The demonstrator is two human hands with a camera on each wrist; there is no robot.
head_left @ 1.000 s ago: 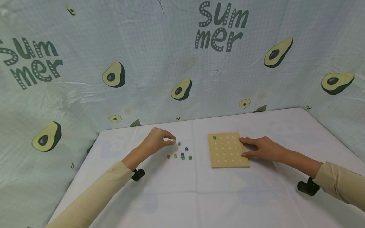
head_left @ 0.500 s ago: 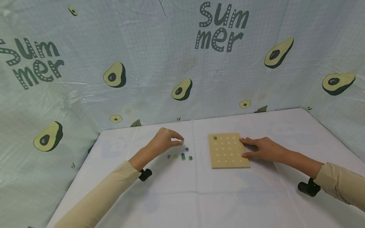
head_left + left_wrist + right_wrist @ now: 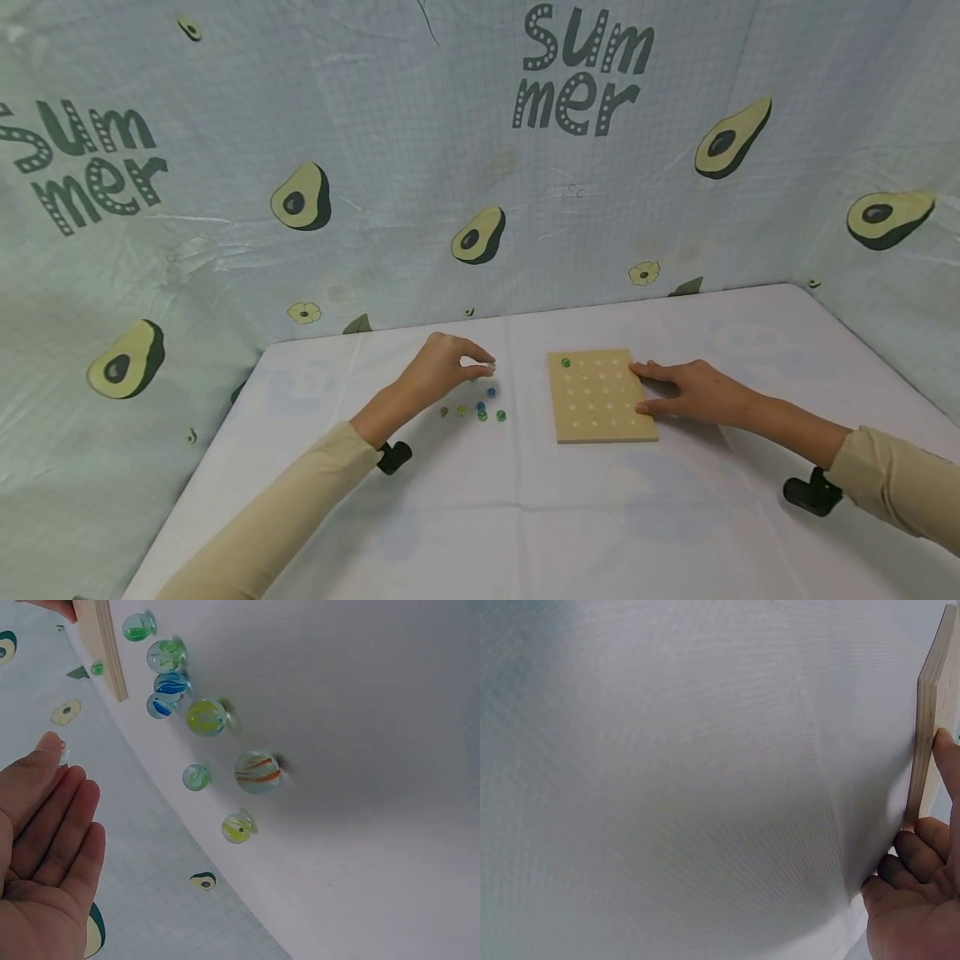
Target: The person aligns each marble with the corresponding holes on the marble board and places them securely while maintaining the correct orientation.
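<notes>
My left hand point(image 3: 438, 367) pinches a small clear glass marble point(image 3: 64, 755) between thumb and fingertips, raised over the table. Beneath and in front of it several glass marbles lie loose, among them a blue marble point(image 3: 491, 392), a green marble point(image 3: 501, 415), a yellow-swirled marble point(image 3: 206, 717) and an orange-striped marble point(image 3: 257, 772). To their right lies a square wooden board point(image 3: 603, 408) with rows of shallow hollows. One green marble point(image 3: 566, 362) sits in its far left hollow. My right hand point(image 3: 693, 392) holds the board's right edge between thumb and fingers.
A white cloth covers the table point(image 3: 480, 533). Behind it hangs a pale curtain point(image 3: 390, 167) printed with avocados and lettering. Black wrist cameras, such as the right one point(image 3: 813, 493), sit below each wrist.
My left hand has moved right toward the board, carrying the clear marble and passing over a green one. My right hand and the board stay in place.
</notes>
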